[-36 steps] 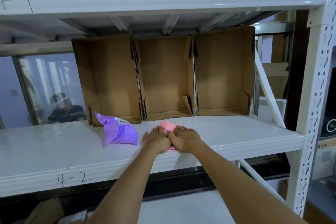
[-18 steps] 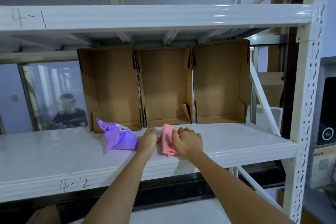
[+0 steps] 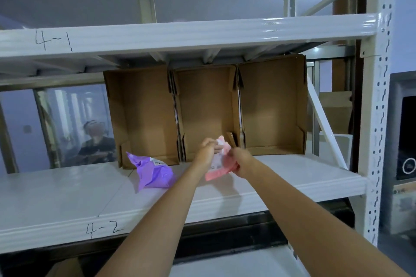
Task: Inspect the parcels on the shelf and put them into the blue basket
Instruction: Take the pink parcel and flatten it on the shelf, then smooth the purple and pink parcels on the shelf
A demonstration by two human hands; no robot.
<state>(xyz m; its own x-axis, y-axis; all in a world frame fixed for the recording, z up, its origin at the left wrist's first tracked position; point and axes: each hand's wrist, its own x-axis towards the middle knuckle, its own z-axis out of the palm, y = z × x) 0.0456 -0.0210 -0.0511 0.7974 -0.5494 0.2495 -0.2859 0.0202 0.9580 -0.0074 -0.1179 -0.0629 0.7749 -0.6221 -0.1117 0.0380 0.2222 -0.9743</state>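
Observation:
A pink parcel (image 3: 219, 165) is lifted just above the white shelf (image 3: 67, 198) marked 4-2, held between both hands. My left hand (image 3: 206, 152) grips its upper left edge and my right hand (image 3: 242, 162) grips its right side. The parcel is tilted, showing a pale label face. A crumpled purple parcel (image 3: 153, 173) lies on the shelf to the left of my left arm. The blue basket is not in view.
Three open cardboard boxes (image 3: 207, 110) stand on their sides at the back of the shelf. An upper shelf beam (image 3: 180, 33) marked 4-1 runs overhead. A white upright post (image 3: 376, 119) bounds the right side. A person sits behind glass at far left.
The pink parcel, earlier flat on the shelf under both hands, has been raised and tilted up between them. The camera has tipped upward.

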